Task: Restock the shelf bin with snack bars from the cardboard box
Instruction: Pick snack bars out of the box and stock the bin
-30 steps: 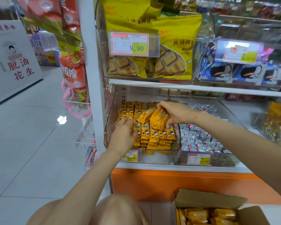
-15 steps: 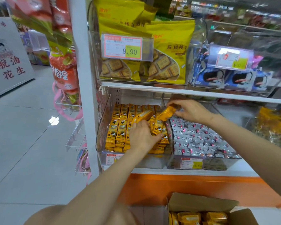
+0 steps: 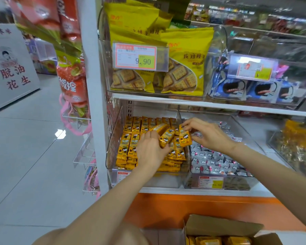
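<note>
Cardboard box (image 3: 224, 226) cut off at bottom edge.

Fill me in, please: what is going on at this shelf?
A person is restocking the clear shelf bin with yellow snack bars. The right hand pinches a single bar over the bin's right side. The left hand grips a loose bar lying on top of the stacked rows. The open cardboard box on the floor below has more bars in it.
</note>
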A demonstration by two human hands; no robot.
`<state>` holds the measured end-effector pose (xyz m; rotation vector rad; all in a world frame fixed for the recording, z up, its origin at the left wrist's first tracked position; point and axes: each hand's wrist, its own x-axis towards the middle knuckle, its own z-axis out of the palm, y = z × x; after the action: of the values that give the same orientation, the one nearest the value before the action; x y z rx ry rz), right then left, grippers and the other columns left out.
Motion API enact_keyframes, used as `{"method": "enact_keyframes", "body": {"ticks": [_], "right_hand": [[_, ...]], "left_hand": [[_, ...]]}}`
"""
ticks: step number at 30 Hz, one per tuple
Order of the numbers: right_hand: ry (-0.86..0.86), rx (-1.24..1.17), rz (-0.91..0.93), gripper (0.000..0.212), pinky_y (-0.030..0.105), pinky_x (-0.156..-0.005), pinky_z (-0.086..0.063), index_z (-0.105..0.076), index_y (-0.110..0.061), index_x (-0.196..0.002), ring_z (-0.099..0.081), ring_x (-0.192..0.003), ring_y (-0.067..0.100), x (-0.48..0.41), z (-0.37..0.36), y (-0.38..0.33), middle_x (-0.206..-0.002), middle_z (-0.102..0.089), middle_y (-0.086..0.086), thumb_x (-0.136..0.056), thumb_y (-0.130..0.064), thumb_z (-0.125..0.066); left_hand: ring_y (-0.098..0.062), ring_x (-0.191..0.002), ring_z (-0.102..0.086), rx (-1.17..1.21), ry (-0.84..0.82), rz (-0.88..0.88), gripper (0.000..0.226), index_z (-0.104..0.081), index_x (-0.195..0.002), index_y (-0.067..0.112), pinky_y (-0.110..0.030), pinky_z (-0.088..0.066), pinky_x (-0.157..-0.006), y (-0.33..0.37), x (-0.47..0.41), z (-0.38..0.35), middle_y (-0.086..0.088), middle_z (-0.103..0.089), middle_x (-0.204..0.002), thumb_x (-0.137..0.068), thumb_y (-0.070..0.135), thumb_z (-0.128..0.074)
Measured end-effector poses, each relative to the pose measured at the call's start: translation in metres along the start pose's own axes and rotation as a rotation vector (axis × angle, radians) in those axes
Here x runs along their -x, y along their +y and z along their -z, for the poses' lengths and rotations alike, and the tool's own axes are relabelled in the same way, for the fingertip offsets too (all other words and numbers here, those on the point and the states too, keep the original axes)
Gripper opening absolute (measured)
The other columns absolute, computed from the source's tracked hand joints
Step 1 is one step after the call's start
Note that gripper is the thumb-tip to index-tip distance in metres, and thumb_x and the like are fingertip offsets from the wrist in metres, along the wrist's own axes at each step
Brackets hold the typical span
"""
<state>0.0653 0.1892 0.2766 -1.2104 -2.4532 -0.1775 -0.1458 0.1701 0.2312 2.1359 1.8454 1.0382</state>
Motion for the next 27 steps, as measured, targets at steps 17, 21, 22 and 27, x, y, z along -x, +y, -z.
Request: {"method": "enact_keyframes", "body": {"ticks": [17,21,22,27], "right_hand": [[-0.183,-0.070,-0.097,0.056,0.029,-0.090,-0.035,-0.055,-0.027,-0.123,-0.050,-0.104,0.013,-0.018,-0.011,-0.013,-0.115,-0.052,-0.007,-0.076,0.000,-0.065],[-0.305,-0.058,-0.064,0.074,0.027,-0.099,-0.028,-0.042,-0.028,-0.138,-0.037,-0.120,0.016,-0.023,-0.010,-0.021,-0.134,-0.043,0.000,-0.073,0.003,-0.062],[-0.328,-0.055,-0.062,0.076,0.030,-0.103,-0.028,-0.039,-0.027,-0.140,-0.035,-0.123,0.018,-0.024,-0.011,-0.023,-0.137,-0.041,0.001,-0.074,0.003,-0.061],[-0.322,-0.115,-0.115,0.074,0.036,-0.108,-0.032,-0.039,-0.030,-0.139,-0.037,-0.128,0.017,-0.030,-0.012,-0.020,-0.139,-0.040,0.000,-0.075,-0.001,-0.064]], "left_hand": [[-0.019,-0.110,-0.050,0.080,-0.216,-0.039,0.050,-0.062,-0.109,0.022,-0.032,-0.044,-0.081,-0.026,0.002,0.017,0.003,-0.063,-0.108,-0.077,0.060,-0.059],[-0.023,-0.115,-0.042,0.050,-0.014,0.021,0.042,-0.052,-0.121,0.016,-0.030,-0.035,-0.086,-0.029,-0.033,0.019,-0.003,-0.055,-0.121,-0.088,0.041,-0.059],[-0.025,-0.119,-0.039,-0.013,-0.062,0.038,0.049,-0.048,-0.126,0.016,-0.032,-0.035,-0.091,-0.030,-0.043,0.016,-0.006,-0.052,-0.126,-0.086,0.042,-0.060],[-0.029,-0.112,-0.053,-0.036,-0.227,0.064,0.044,-0.049,-0.122,0.017,-0.036,-0.043,-0.088,-0.032,-0.056,0.004,-0.011,-0.059,-0.122,-0.085,0.034,-0.065]]}}
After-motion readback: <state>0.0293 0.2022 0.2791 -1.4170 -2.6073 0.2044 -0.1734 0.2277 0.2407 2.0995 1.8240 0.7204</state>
